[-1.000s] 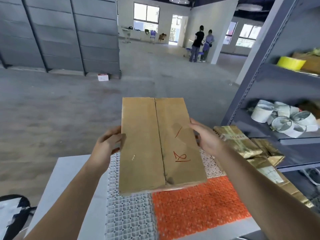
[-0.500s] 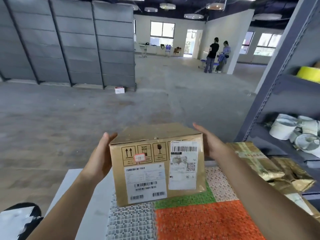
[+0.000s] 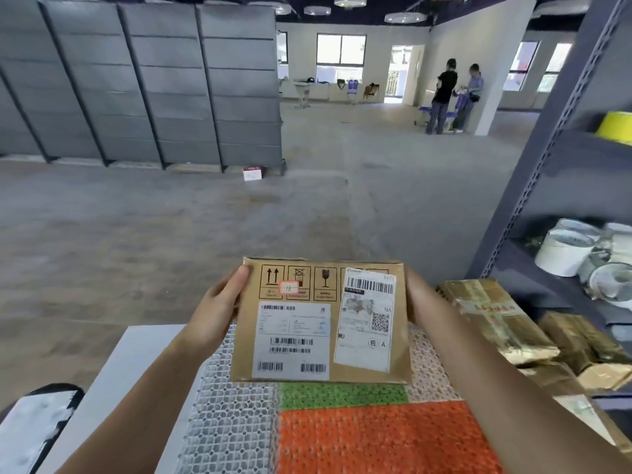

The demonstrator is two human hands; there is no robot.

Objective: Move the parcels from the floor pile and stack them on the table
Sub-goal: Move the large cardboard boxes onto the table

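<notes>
Item 1: cardboard parcel [image 3: 321, 319], brown, held up with its labelled face towards me over the far part of the table [image 3: 130, 364]. I cannot tell whether its lower edge touches the surface. The face carries two white shipping labels with barcodes, a QR code, a row of printed handling symbols and a small red-bordered sticker. Item 2: my left hand [image 3: 219, 309], at 9 o'clock of the parcel, gripping its left edge, thumb laid on the front near the upper corner and the fingers wrapped round behind. Item 3: my right hand [image 3: 419, 299], at 3 o'clock, set against the right edge and bearing the parcel. Its fingers lie out of sight behind the box, so I cannot tell how far they are curled. Item 4: table covering at 6 o'clock of the parcel, comprising a white lattice mat [image 3: 229, 415], a green mat [image 3: 342, 395] and an orange mat [image 3: 376, 439], laid edge to edge. Item 5: gold-wrapped parcels [image 3: 496, 319], several, heaped at 3 to 4 o'clock, just beside my right forearm. Item 6: grey shelving rack [image 3: 547, 165] at 2 o'clock, holding white tape rolls [image 3: 564, 251] and, one shelf up, a yellow roll [image 3: 615, 126]. Item 7: grey shelf units [image 3: 136, 80] in a row at 10 to 11 o'clock, a small white box [image 3: 252, 173] on the floor at their foot. Item 8: two people [image 3: 444, 94] standing far off at 1 o'clock.
</notes>
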